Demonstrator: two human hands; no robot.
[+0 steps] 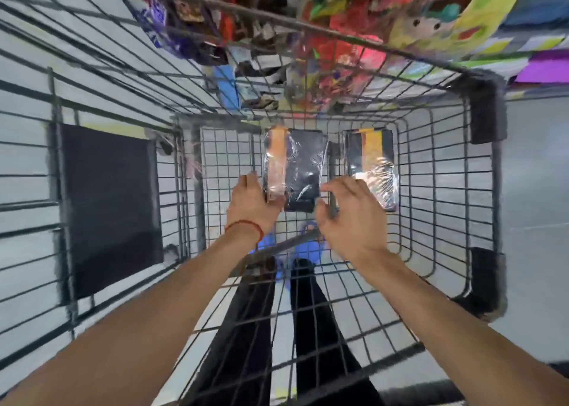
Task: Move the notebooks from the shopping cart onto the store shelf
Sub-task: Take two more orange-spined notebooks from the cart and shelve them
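Plastic film wraps a dark-and-orange notebook pack (292,168) that lies flat on the wire floor of the cart (234,159), between the two hands, its long axis running straight away from them. The left hand (252,204) curls round its near left edge, thumb over the corner. The right hand (346,213) is half curled at the near right corner; blur hides whether it grips. A second pack (372,165), black and yellow, lies parallel just beyond the right hand. Glare hides both covers' print; shelf goods (338,21) ahead are a colourful smear.
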